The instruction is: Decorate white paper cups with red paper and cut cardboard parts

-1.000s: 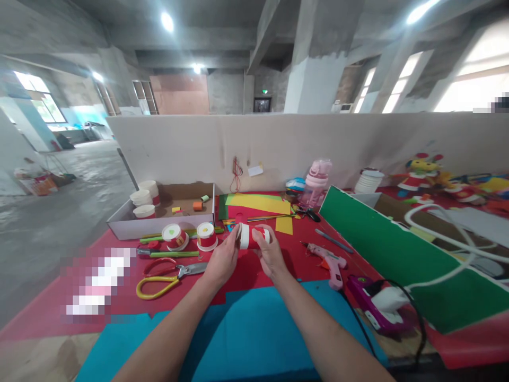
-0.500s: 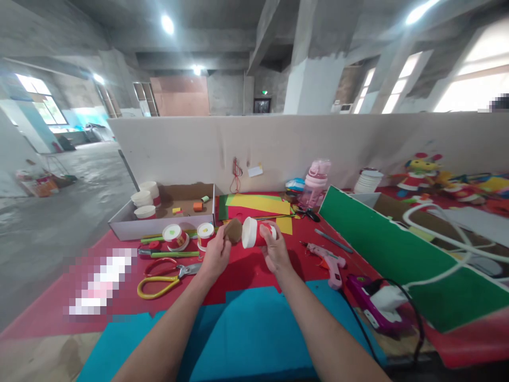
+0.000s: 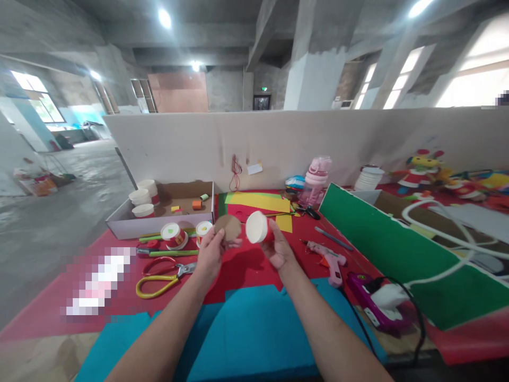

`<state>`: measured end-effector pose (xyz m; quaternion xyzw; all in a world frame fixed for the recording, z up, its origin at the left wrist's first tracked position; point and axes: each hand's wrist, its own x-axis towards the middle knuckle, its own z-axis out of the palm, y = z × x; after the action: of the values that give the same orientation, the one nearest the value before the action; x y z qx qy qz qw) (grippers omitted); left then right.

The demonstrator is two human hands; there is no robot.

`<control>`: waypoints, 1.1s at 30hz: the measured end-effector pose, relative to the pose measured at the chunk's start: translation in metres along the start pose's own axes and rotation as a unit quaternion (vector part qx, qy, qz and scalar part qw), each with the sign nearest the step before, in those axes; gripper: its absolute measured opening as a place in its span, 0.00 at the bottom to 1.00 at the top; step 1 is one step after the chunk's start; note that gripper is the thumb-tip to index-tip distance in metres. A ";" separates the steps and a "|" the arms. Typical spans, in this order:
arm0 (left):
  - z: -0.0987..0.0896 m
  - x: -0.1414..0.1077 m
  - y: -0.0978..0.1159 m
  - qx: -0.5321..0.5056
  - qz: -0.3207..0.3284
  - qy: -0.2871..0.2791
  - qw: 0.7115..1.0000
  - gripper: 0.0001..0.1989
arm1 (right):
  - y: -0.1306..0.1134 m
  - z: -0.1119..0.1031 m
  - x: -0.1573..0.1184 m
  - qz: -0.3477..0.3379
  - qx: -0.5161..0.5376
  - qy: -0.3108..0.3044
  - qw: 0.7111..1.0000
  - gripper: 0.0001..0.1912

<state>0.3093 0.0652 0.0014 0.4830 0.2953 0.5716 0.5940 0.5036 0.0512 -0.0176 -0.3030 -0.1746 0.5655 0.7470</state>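
My left hand (image 3: 212, 250) pinches a round brown cardboard disc (image 3: 228, 228) by its edge, its flat face turned toward me. Close by on the right, my right hand (image 3: 279, 248) grips a red and white paper cup (image 3: 257, 227), tipped so that its white end faces left and toward me. A small gap separates disc and cup. Behind my left hand, two more paper cups, one decorated (image 3: 174, 235) and one partly covered (image 3: 204, 229), stand upside down on the red table cover (image 3: 246, 270).
Scissors (image 3: 167, 276) lie left of my hands. A pink glue gun (image 3: 328, 259) and a purple power strip (image 3: 376, 302) are on the right. At the back left a box (image 3: 186, 191) holds cups; a green panel (image 3: 382, 249) borders the right, blue sheets (image 3: 246, 329) the front.
My left hand has turned the cardboard disc so its flat face shows more. The cup in my right hand has tilted, bringing its white end more toward me.
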 end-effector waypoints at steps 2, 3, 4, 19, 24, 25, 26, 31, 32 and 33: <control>-0.004 0.003 0.011 -0.016 0.067 0.060 0.996 0.15 | -0.013 -0.007 0.008 -0.023 0.039 0.063 0.997 0.18; -0.006 0.004 0.015 -0.016 0.099 0.066 0.993 0.15 | -0.018 -0.009 0.011 -0.046 0.058 0.081 0.994 0.17; -0.006 0.003 0.016 -0.004 0.109 0.055 0.993 0.15 | -0.022 -0.011 0.013 -0.056 0.080 0.091 0.991 0.16; 0.003 -0.012 -0.002 0.409 0.166 -0.121 0.889 0.31 | 0.009 -0.008 -0.011 0.182 -0.009 -0.174 0.968 0.21; 0.014 -0.020 -0.017 0.331 0.146 -0.190 0.912 0.38 | 0.037 0.008 -0.027 0.181 -0.097 -0.196 0.959 0.17; 0.014 -0.020 -0.017 0.327 0.154 -0.176 0.916 0.34 | 0.039 0.010 -0.027 0.151 -0.117 -0.178 0.965 0.16; 0.013 -0.019 -0.015 0.331 0.167 -0.159 0.915 0.31 | 0.039 0.013 -0.028 0.108 -0.136 -0.153 0.973 0.15; 0.002 -0.011 0.001 0.492 0.252 -0.134 0.823 0.28 | 0.007 0.020 -0.028 -0.080 -0.249 -0.161 0.952 0.14; -0.001 -0.010 0.003 0.521 0.252 -0.143 0.803 0.28 | 0.000 0.021 -0.030 -0.116 -0.282 -0.185 0.934 0.12; -0.002 -0.010 0.003 0.539 0.246 -0.153 0.791 0.28 | -0.006 0.022 -0.032 -0.155 -0.318 -0.206 0.912 0.11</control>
<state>0.3046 0.0558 0.0018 0.8625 0.3316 0.3649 0.1137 0.4855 0.0256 0.0054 -0.3707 -0.5398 0.4068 0.6369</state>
